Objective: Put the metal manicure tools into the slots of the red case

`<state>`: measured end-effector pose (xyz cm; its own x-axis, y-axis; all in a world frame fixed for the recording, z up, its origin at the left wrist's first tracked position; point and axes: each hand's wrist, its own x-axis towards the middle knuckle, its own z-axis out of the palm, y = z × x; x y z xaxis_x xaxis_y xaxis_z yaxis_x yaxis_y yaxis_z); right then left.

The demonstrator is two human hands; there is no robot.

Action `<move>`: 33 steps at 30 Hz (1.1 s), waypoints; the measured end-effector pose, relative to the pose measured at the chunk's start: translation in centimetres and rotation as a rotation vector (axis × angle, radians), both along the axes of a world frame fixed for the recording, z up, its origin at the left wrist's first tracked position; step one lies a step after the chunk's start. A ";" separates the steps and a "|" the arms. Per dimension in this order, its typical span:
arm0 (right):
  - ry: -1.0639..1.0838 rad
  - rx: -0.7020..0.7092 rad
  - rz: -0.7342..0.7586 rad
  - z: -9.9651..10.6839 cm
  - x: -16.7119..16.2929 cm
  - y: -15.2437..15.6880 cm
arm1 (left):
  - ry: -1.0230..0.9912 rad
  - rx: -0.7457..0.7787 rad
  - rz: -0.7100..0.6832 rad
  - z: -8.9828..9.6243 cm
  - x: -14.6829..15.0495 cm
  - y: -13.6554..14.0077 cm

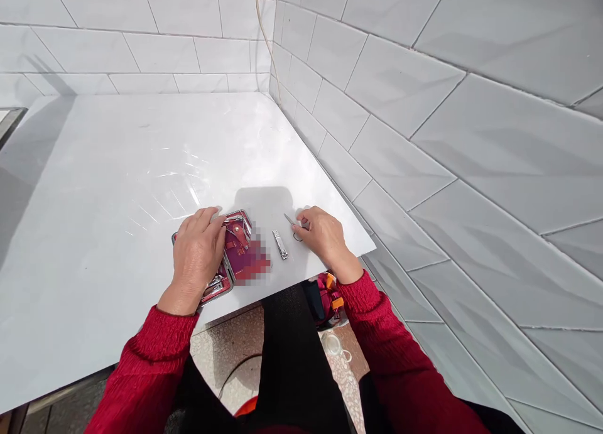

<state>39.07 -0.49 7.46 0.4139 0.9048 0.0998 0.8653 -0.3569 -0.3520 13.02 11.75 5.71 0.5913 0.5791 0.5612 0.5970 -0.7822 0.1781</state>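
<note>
My left hand (198,249) lies over an open manicure case (230,280), its fingers bent around the left part and hiding much of it. Metal tools show in the red lining beside my fingers. The case's right part is purple and red and partly blurred out. A silver nail clipper (280,244) lies on the white table between the case and my right hand. My right hand (323,233) pinches a small pair of scissors (289,220) at the handles, low over the table. The blades point up and left, and one finger loop shows below my thumb.
The white tabletop (117,170) runs back to tiled walls (155,57) behind and on the right. A thin cable (264,32) hangs in the corner. Below the front edge are a dark-and-pink bag with orange parts (330,296) and a clear cup (333,343).
</note>
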 end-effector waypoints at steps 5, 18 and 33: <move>-0.128 -0.154 0.058 1.2 -0.4 0.1 | -0.053 0.011 0.000 0.9 -0.1 -0.6; -0.205 -0.227 0.131 1.5 -1.4 0.3 | -0.074 0.006 -0.040 -0.9 -6.5 -7.6; 0.032 -0.106 0.065 0.8 -5.8 -2.0 | -0.150 -0.046 0.031 -2.4 -9.5 -8.8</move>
<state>33.26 -2.51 8.30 0.3556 0.9346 -0.0098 0.8767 -0.3371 -0.3432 3.52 2.91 3.33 0.4843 0.6234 0.6139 0.5852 -0.7524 0.3023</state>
